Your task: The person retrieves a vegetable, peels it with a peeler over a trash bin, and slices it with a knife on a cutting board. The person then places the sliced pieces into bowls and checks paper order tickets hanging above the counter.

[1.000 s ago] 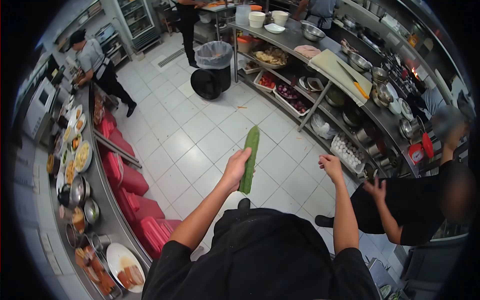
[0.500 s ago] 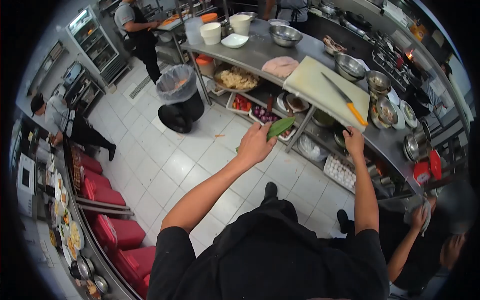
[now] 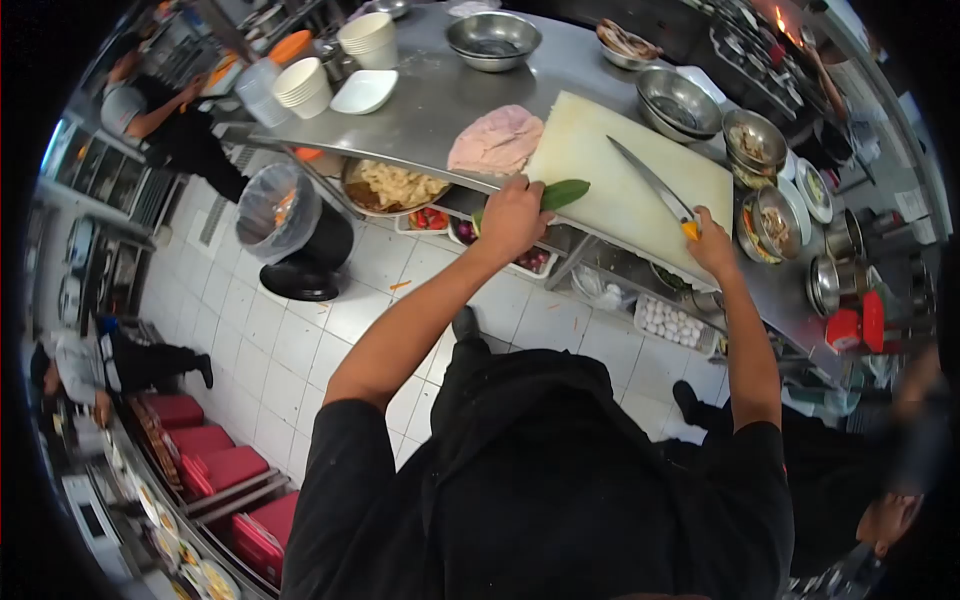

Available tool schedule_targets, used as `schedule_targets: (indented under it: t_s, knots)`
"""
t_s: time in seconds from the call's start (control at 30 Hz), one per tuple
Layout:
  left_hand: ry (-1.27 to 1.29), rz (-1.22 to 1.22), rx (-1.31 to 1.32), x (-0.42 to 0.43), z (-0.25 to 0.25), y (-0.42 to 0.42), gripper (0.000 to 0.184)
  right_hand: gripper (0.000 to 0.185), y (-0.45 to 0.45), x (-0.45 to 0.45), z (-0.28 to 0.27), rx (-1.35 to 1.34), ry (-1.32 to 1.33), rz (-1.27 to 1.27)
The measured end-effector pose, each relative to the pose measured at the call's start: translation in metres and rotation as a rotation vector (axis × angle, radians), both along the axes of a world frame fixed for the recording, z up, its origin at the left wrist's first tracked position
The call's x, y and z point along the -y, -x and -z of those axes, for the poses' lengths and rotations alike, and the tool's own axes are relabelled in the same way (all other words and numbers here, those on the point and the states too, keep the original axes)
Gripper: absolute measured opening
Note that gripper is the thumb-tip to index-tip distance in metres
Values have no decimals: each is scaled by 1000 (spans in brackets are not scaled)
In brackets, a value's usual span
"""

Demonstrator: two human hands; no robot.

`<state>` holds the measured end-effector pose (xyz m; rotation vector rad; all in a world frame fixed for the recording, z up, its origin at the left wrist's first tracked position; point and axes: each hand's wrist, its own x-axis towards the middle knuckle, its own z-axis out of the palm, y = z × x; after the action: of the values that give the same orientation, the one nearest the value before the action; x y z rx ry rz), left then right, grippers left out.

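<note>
In a busy kitchen, a person in black stands at a steel table (image 3: 425,105), left hand (image 3: 512,220) wrapped around a long green vegetable (image 3: 567,194), its tip reaching over the near edge of a pale cutting board (image 3: 575,135). The right hand (image 3: 713,245) grasps the orange handle of a knife (image 3: 650,182), whose blade points away across the board; whether the blade touches the surface cannot be told. Just beside the board lies a piece of pale pink meat (image 3: 495,140), with a white dish (image 3: 364,92) and a metal bowl (image 3: 492,42) farther back. More bowls (image 3: 680,103) crowd the board's right side, near a red scale (image 3: 858,322). On the shelves below sit a tray of eggs (image 3: 670,322) and a large bowl of yellowish food (image 3: 395,187). A lined trash bin (image 3: 322,240) stands on the tiled floor (image 3: 370,310) to the left, and co-workers (image 3: 150,110) appear around the edges of the room.
</note>
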<state>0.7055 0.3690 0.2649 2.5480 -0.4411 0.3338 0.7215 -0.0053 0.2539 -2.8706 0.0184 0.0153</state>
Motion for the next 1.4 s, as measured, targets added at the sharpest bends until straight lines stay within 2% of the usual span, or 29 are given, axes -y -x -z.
schedule_targets:
  t_s: [0.07, 0.17, 0.3, 0.37, 0.5, 0.63, 0.7, 0.77, 0.83, 0.9, 1.1, 1.17, 1.23, 1.3, 1.33, 1.37, 1.4]
  knots:
    - [-74, 92, 41, 4, 14, -30, 30, 42, 10, -18, -1, -17, -24, -16]
    - [-111, 218, 40, 5, 24, -62, 30, 40, 42, -60, -20, -140, -75, 100]
    - [-141, 333, 32, -2, 26, -77, 32, 38, 98, -122, -59, -57, -197, 126]
    - [-142, 400, 55, -7, 24, -82, 40, 35, 113, -158, -92, -305, -274, 290]
    - [-116, 427, 47, -9, 24, -87, 39, 33, 129, -175, -91, -254, -168, 231]
    - [-111, 407, 15, -7, 24, -87, 39, 31, 123, -180, -87, -315, -166, 218]
    - [-122, 412, 12, -8, 22, -86, 40, 27, 125, -178, -78, -256, -162, 183]
    - [-129, 397, 27, -5, 20, -89, 40, 25, 118, -177, -75, -313, -173, 171]
    - [-68, 368, -53, -4, 26, -85, 36, 27, 98, -175, -47, -385, -274, 155]
    - [-100, 349, 3, -3, 25, -81, 38, 30, 79, -177, -15, -340, -285, 163]
    - [-36, 235, 2, 0, 17, -67, 41, 36, 64, -145, -21, -177, -300, 49]
    - [178, 143, -10, -6, 12, -56, 42, 38, 50, -131, -32, -122, -236, 117]
    - [185, 100, -70, -14, -1, -44, 39, 40, 23, -110, -28, -83, -119, 139]
    - [526, -56, -202, -22, -13, -29, 37, 42, 3, -95, -15, -51, -54, 117]
    - [693, -150, -369, -28, -9, -22, 33, 40, -5, -91, -9, 48, 91, 77]
    - [689, -178, -359, -36, -7, -16, 33, 39, -12, -94, -4, 156, 235, 31]
    - [963, -244, -524, -44, -17, -6, 30, 39, -17, -103, -5, 159, 224, -4]
